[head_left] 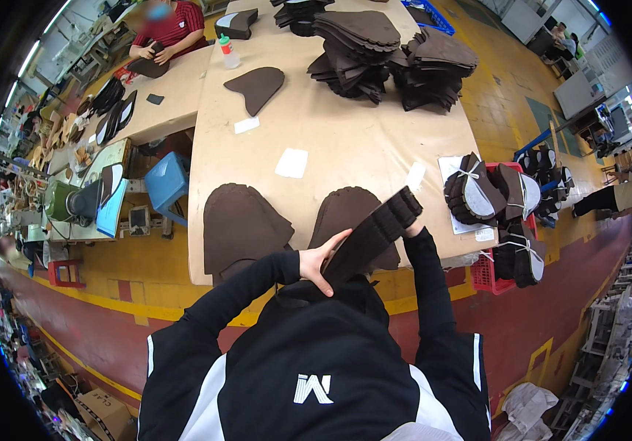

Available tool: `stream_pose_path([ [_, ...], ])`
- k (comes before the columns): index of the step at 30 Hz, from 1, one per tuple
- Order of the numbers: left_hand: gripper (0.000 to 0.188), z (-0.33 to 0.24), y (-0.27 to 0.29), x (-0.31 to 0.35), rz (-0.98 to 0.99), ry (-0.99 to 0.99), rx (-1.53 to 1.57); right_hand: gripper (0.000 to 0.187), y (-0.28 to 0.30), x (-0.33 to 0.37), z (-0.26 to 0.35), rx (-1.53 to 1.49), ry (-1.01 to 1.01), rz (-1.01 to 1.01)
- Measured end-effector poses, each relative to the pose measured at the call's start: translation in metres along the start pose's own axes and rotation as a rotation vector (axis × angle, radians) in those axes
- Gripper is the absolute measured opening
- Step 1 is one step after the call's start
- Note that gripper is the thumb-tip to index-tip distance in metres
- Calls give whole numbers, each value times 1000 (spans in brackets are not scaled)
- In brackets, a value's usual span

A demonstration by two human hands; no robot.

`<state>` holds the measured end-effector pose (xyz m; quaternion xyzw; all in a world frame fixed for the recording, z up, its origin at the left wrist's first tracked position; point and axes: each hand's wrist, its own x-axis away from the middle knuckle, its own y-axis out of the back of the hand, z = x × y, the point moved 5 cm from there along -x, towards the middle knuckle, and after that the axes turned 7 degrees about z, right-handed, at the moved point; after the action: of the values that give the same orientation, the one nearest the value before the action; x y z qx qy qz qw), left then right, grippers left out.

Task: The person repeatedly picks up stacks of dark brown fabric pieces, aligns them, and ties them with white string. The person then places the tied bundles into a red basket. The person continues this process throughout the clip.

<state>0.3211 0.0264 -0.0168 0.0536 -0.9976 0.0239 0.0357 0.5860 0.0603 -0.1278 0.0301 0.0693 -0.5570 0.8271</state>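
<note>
A thick stack of dark brown cut shoe pieces (369,237) is held on edge and tilted over the front of the table. My left hand (322,264) grips its lower left end, thumb on the near side and fingers on the far side. At the upper right end, my right hand (413,228) closes round the stack, most of its fingers hidden behind it. Just behind the held stack lies a flat pile of brown pieces (347,208), partly covered by it. Another flat pile (242,220) with scalloped edges rests to the left.
Tall brown stacks (356,55) stand at the far right of the table (360,151). A single brown piece (258,88), white papers (291,163) and a glue bottle (229,53) lie farther back. Tied bundles (472,191) sit at right, beside a red crate (486,275). A co-worker (172,33) sits far left.
</note>
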Motion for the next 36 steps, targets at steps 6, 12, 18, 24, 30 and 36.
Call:
stream_pose_path([
  [6, 140, 65, -7, 4, -353, 153, 50, 24, -6, -32, -45, -592, -161, -83],
  [12, 130, 57, -5, 2, -569, 265, 92, 37, -31, -56, -12, -402, -99, -143],
  [18, 112, 67, -10, 2, -696, 297, 336, 47, -57, -15, 40, -105, -52, -680],
  [24, 101, 87, -16, 3, -723, 255, 403, 33, -102, 14, 102, -391, -133, -750],
  [30, 99, 91, -18, 4, -718, 240, 396, 37, -107, 6, 117, -181, -87, -707],
  [36, 96, 94, -18, 4, -700, 221, 416, 48, -105, 10, 135, 502, 118, -865],
])
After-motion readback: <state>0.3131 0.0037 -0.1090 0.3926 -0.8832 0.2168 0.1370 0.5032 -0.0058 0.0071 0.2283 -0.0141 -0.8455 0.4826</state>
